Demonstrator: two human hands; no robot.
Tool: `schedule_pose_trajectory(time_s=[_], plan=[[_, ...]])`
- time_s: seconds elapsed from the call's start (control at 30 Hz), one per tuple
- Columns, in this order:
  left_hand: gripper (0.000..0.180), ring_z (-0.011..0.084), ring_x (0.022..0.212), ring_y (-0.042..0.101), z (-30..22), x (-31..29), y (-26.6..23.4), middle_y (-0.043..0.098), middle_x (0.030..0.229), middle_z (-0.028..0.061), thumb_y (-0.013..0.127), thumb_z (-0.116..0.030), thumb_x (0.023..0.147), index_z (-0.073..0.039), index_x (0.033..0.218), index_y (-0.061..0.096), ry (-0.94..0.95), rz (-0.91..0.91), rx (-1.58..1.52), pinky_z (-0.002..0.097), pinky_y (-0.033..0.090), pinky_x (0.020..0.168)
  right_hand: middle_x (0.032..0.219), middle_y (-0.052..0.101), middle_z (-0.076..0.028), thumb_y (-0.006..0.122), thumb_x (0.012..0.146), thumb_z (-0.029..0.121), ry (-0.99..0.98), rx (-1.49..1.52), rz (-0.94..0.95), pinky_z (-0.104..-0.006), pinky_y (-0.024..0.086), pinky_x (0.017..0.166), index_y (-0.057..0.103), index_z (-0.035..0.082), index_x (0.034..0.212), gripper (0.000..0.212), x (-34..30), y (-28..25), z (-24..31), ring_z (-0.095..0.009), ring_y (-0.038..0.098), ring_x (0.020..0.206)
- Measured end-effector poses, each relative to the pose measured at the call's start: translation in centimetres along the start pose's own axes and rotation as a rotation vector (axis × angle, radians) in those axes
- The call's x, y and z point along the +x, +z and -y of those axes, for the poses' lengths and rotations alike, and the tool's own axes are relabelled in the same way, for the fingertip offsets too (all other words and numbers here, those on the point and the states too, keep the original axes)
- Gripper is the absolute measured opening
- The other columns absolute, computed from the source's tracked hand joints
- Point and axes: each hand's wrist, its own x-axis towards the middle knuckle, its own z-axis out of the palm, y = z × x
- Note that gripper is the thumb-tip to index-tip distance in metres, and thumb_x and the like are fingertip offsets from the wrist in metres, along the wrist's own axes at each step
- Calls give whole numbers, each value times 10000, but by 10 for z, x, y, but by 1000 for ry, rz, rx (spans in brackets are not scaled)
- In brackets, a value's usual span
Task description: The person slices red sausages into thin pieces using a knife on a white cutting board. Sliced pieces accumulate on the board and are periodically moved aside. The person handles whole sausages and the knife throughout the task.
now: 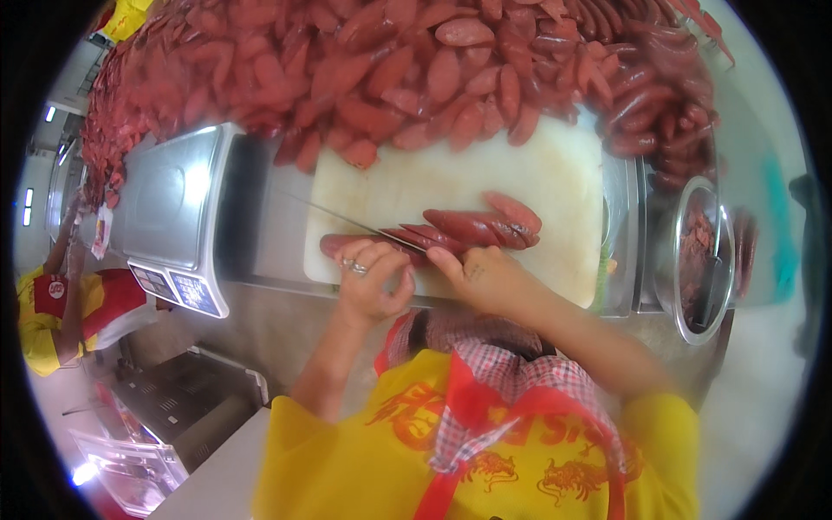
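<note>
A: Item one, cutting board (537,173)?

B: White, rectangular, on a steel counter. All positions are given from it.

A: Sausages?

B: A few red sausages (485,225) lie on its near half. A large heap of sausages (416,69) spills over its far edge.

A: Hands?

B: Left hand (368,282), ring on one finger, curled at the near edge, fingers pressing a sausage end. Right hand (485,277) closed around the handle of a knife (347,218) at the near edge; the thin blade runs leftward across the sausages.

A: Beside the board?

B: Digital scale (173,208) to its left. Steel bowl (702,260) of red pieces to its right.
</note>
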Motion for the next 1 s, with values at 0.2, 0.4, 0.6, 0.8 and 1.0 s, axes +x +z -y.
schedule_pose_trajectory(time_s=[0.2, 0.4, 0.6, 0.8, 1.0], plan=[[316, 262, 912, 515, 4, -10, -5, 560, 935, 49, 763, -153, 603, -138, 888, 628, -80, -57, 44, 372, 390, 824, 701, 620, -280, 405, 984, 507, 338, 138, 55, -480, 502, 677, 672, -38, 783, 639, -90, -54, 2, -427, 635, 717], [319, 262, 920, 509, 6, -14, -2, 552, 943, 47, 759, -147, 591, -139, 878, 620, -109, -50, 1, 368, 386, 817, 675, 614, -277, 403, 982, 524, 636, -60, 240, -472, 501, 675, 669, -48, 784, 661, -154, -92, 18, -448, 627, 709], [289, 264, 887, 523, 6, -15, -2, 565, 936, 48, 745, -127, 606, -137, 864, 615, -120, -54, -36, 366, 391, 824, 678, 617, -249, 415, 1003, 371, 153, -6, 207, -520, 497, 601, 638, -1, 1016, 434, -56, -28, -3, -429, 623, 653], [273, 268, 887, 537, 9, -14, -9, 575, 952, 54, 714, -85, 625, -132, 879, 624, -71, -83, -9, 368, 393, 828, 684, 611, -233, 410, 1011, 298, -248, -159, -33, -517, 492, 571, 601, 35, 1139, 349, 6, 6, 12, -415, 631, 656], [297, 284, 907, 531, 7, -20, -16, 583, 960, 67, 712, -95, 619, -113, 902, 624, -158, -88, 61, 387, 401, 852, 703, 624, -282, 403, 980, 535, 371, 105, 149, -492, 510, 664, 666, -49, 853, 653, -97, -53, 15, -448, 637, 715]])
